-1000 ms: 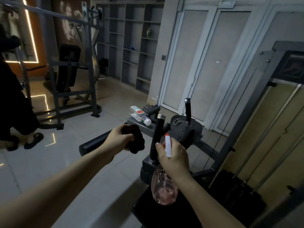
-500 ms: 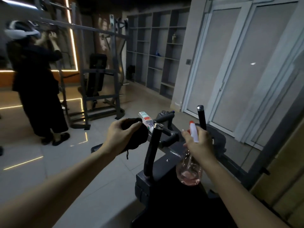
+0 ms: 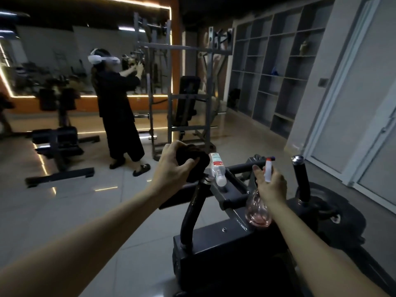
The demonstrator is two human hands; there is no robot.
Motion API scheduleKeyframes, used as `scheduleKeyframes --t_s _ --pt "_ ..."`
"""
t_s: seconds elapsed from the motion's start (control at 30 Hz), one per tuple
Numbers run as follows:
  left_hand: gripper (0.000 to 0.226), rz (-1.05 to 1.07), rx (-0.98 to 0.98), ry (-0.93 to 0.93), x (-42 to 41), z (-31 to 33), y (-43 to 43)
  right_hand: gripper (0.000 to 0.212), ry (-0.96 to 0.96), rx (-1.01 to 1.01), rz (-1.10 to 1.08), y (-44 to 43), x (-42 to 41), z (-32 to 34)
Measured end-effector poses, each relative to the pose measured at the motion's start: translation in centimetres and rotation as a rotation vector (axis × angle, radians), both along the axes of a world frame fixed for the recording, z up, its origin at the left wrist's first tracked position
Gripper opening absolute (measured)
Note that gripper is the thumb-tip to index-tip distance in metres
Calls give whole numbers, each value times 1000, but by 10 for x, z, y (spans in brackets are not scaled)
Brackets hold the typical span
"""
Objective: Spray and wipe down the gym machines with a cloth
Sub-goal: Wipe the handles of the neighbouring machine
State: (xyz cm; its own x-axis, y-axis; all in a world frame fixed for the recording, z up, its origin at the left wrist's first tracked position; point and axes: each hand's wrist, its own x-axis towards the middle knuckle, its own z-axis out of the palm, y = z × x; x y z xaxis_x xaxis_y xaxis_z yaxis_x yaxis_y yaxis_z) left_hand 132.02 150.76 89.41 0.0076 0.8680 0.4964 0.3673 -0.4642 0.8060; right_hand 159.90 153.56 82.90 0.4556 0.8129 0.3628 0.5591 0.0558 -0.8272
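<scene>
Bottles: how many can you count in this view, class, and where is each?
2. A spray bottle is held in the right hand; a labelled bottle lies on the machine by the cloth. Small shelf items are too dim to identify.

The cloth (image 3: 192, 166) is being held atop a handle (image 3: 192, 206) of the machine (image 3: 214, 243) by the left hand (image 3: 171, 170). Right of it, the spray bottle (image 3: 259, 209) is being held by the right hand (image 3: 271, 187), a water bottle (image 3: 217, 168) lying between.

Gym: steel rack (image 3: 171, 82) with padded bench (image 3: 188, 99), exercise machines (image 3: 57, 133), mirror wall (image 3: 53, 61), cubby shelving (image 3: 278, 67)
</scene>
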Motion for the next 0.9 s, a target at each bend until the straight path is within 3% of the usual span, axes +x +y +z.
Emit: scheduleKeyframes --t_s 0.17,0.33,0.43,0.5,0.6,0.7,0.8,0.9 --pt "34 -73 78 186 8 5 7 52 32 -13 56 1 -4 -10" --pt "51 -201 233 619 18 3 17 108 12 -131 128 -26 4 -13" --pt "57 -313 257 818 25 -1 25 117 61 -99 213 -53 9 -2" --pt "58 -395 294 913 28 -6 30 103 5 69 153 -75 6 4" --pt "40 -514 437 971 31 -6 36 61 -135 324 -11 -95 -7 13" --pt "23 -469 378 1114 46 2 35 19 -231 477 3 -88 -34 30" --pt "24 -258 322 1384 70 4 34 25 -180 270 21 -69 -70 35" --pt "21 -183 124 1438 86 5 34 19 286 -251 86 -60 -92 18"
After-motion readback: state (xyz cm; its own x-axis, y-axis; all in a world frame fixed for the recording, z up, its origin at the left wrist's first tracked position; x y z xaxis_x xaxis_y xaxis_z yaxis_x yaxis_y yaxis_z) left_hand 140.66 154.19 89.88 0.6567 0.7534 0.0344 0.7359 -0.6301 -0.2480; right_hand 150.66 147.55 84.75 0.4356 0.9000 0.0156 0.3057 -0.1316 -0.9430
